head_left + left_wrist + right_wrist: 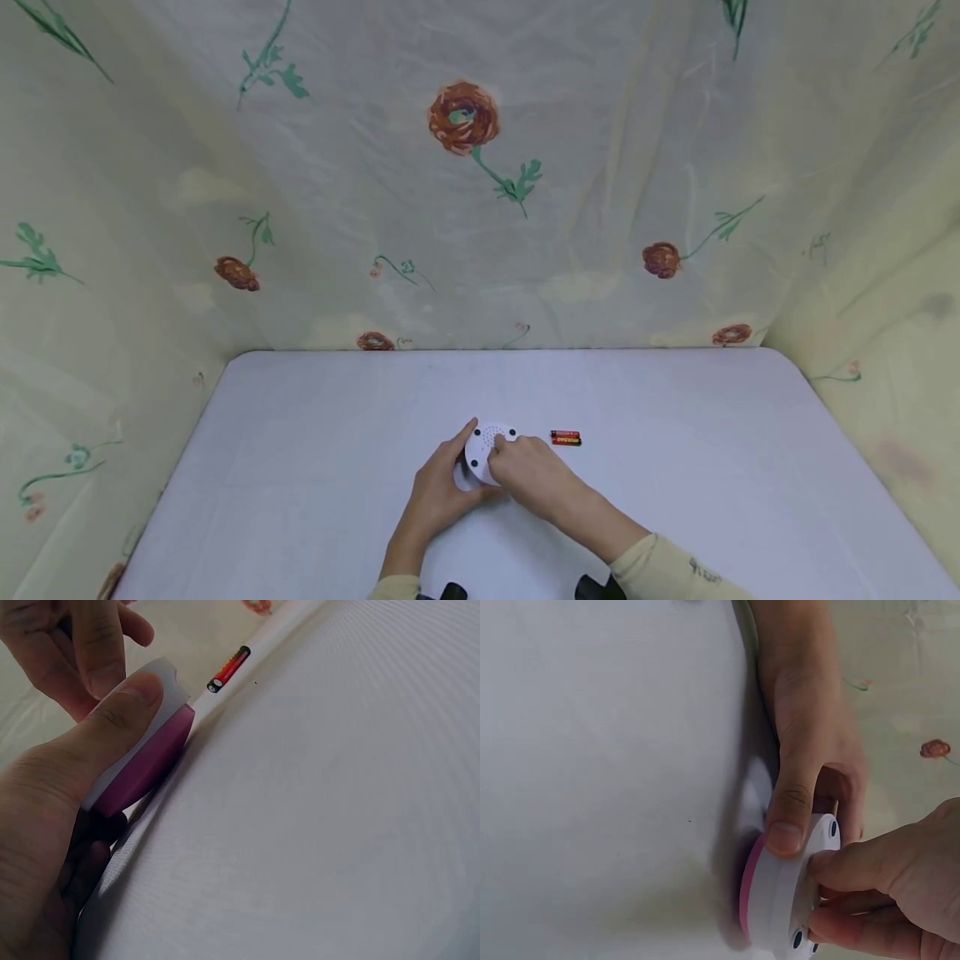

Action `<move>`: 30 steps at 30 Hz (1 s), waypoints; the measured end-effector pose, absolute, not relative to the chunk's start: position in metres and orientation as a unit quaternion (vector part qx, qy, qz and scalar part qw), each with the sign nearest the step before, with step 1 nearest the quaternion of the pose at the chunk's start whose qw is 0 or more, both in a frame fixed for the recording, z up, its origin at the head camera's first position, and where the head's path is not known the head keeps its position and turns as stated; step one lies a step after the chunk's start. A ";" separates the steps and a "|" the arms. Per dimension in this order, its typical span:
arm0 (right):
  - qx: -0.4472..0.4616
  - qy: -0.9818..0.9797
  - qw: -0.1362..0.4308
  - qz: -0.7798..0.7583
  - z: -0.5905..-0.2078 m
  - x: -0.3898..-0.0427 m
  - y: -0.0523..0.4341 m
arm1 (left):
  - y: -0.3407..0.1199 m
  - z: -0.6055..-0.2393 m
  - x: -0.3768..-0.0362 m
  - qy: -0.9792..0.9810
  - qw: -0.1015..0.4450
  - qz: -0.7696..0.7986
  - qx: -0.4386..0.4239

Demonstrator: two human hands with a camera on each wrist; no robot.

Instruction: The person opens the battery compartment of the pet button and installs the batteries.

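Observation:
My left hand (442, 487) holds a round white-and-pink device (483, 450) by its edge, thumb on the near side and fingers on the far side. Small perforations and black rubber feet show on its upturned white face, and the pink part (146, 769) is toward the table. My right hand (528, 475) is over that face. In the right wrist view its thumb (847, 868) and bent fingers touch the face near the middle; I cannot tell whether they pinch anything. The fingers cover part of the face.
Red-and-black batteries (566, 437) lie side by side on the white table (315, 433), just right of the device. Flower-patterned curtains (570, 275) hang behind the table and along both sides. Dark objects (600, 587) show at the bottom edge of the head view.

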State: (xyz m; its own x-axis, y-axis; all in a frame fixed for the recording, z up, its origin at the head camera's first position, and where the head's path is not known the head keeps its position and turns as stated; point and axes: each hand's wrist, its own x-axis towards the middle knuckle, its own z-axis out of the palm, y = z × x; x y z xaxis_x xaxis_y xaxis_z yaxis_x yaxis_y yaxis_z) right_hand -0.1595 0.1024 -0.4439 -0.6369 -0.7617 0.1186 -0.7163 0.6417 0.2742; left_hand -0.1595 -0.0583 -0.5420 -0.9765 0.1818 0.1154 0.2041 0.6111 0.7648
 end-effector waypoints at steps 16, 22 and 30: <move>0.400 -0.896 0.154 -0.113 -0.453 -0.158 0.096 | -0.057 -0.543 -0.161 -0.898 0.028 -0.424 -0.117; 0.405 -0.890 0.169 -0.123 -0.455 -0.158 0.094 | -0.056 -0.542 -0.161 -0.904 0.030 -0.413 -0.106; 0.415 -0.884 0.175 -0.127 -0.457 -0.158 0.095 | -0.054 -0.541 -0.158 -0.907 0.037 -0.407 -0.106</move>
State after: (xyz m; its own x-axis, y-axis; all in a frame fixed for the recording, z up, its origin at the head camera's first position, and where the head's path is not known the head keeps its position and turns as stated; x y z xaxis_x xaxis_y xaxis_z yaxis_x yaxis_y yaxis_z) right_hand -0.1580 0.0951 -0.4568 -0.5937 -0.7785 0.2036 -0.6897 0.6227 0.3695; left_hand -0.1582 -0.0544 -0.5408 -0.9749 0.1617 0.1531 0.2219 0.6471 0.7294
